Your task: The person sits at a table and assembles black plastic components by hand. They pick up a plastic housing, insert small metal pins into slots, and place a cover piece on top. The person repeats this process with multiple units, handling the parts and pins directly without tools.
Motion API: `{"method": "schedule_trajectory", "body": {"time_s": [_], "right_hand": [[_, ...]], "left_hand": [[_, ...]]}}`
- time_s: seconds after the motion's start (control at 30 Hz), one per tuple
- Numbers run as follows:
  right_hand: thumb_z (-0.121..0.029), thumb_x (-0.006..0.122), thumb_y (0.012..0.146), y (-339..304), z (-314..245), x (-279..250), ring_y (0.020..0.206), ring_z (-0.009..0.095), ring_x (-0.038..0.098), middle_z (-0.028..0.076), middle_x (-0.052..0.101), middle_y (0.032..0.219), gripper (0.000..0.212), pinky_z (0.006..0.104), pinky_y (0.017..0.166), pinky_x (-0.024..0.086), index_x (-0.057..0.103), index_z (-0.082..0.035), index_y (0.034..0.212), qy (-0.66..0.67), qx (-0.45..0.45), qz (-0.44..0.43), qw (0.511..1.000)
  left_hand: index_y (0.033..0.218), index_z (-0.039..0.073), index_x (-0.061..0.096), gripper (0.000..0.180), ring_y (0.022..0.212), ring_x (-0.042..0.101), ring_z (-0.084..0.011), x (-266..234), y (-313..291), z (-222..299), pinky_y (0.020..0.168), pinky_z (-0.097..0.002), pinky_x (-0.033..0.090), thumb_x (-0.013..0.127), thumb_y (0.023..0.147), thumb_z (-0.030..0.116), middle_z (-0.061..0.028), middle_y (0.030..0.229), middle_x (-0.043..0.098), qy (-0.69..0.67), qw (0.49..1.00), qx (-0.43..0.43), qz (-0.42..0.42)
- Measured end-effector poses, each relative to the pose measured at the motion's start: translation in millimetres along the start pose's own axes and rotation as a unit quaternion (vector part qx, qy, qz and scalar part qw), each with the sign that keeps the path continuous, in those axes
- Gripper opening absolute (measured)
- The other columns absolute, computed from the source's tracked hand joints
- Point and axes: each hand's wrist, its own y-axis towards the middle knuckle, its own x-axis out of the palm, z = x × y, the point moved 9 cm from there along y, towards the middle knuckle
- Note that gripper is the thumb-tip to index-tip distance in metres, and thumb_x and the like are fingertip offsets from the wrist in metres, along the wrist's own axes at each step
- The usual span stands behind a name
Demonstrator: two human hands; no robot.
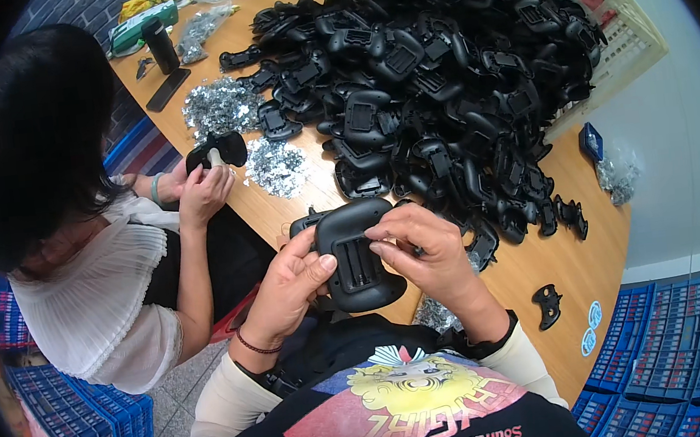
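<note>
My left hand (285, 289) grips a black game controller back shell (356, 262) by its left side, the thumb on its face. The shell is turned so that its open battery compartment, with long slots, faces up. At the compartment's upper right edge, my right hand (430, 248) is closed in a pinch, fingertips touching the shell. Whatever those fingers hold is too small or hidden to make out. Another black shell (303, 222) lies on the table just behind, partly covered. Below my right wrist sits a batch of small shiny metal pieces (435, 315), partly hidden.
A big pile of black controller shells (430, 90) covers the table's far side, against a cream crate (634, 39). Metal pieces lie heaped (275, 168) at left. Beside me a co-worker's hands (209, 195) hold another shell (230, 148). Blue crates (670, 338) stand at lower right.
</note>
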Motion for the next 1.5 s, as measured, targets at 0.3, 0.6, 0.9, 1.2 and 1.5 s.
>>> {"method": "schedule_trajectory", "body": {"time_s": [0.3, 0.6, 0.9, 1.2, 1.5], "right_hand": [[0.0, 0.07, 0.07, 0, -9, 5, 0.068, 0.021, 0.062, 0.008, 0.061, 0.083, 0.021, 0.0279, 0.059, 0.05, 0.066, -0.004, 0.09, -0.077, -0.056, 0.002, 0.995], [-0.003, 0.068, 0.071, 1, -15, 13, 0.071, 0.022, 0.063, 0.006, 0.061, 0.084, 0.02, 0.0305, 0.059, 0.05, 0.065, -0.005, 0.091, -0.173, -0.091, -0.026, 0.98], [-0.001, 0.066, 0.072, 5, 3, 10, 0.071, 0.024, 0.062, 0.008, 0.063, 0.083, 0.017, 0.0296, 0.06, 0.05, 0.065, -0.004, 0.089, -0.083, -0.03, -0.02, 0.996], [0.001, 0.066, 0.069, 4, -6, 12, 0.075, 0.023, 0.063, 0.008, 0.061, 0.086, 0.022, 0.0297, 0.063, 0.051, 0.065, -0.004, 0.091, -0.134, -0.066, -0.049, 0.988], [0.0, 0.067, 0.071, -2, 4, 10, 0.073, 0.022, 0.063, 0.008, 0.06, 0.088, 0.026, 0.0295, 0.063, 0.051, 0.066, -0.005, 0.097, -0.084, -0.026, -0.036, 0.995]], "left_hand": [[0.131, 0.001, 0.037, 0.046, 0.073, 0.057, -0.0026, 8, -1, 6, 0.062, -0.0157, 0.046, 0.054, 0.092, 0.018, -0.0013, 0.089, 0.061, -0.021, 1.0, -0.013, 0.001], [0.124, -0.001, 0.042, 0.037, 0.083, 0.061, -0.0073, 0, 4, -6, 0.068, -0.0222, 0.054, 0.051, 0.092, 0.016, -0.0048, 0.099, 0.059, -0.063, 0.997, -0.034, -0.018], [0.124, -0.001, 0.042, 0.036, 0.083, 0.062, -0.0079, -2, 9, -13, 0.07, -0.0245, 0.055, 0.049, 0.093, 0.015, -0.0047, 0.1, 0.059, -0.082, 0.995, -0.049, -0.023], [0.127, 0.001, 0.04, 0.041, 0.08, 0.061, -0.0066, -1, 8, -10, 0.063, -0.0204, 0.052, 0.053, 0.092, 0.017, -0.0047, 0.099, 0.06, -0.046, 0.998, -0.036, -0.023], [0.128, 0.001, 0.039, 0.042, 0.083, 0.063, -0.0092, 3, 6, -4, 0.07, -0.0248, 0.055, 0.053, 0.092, 0.015, -0.0067, 0.101, 0.06, -0.048, 0.998, -0.03, -0.027]]}}
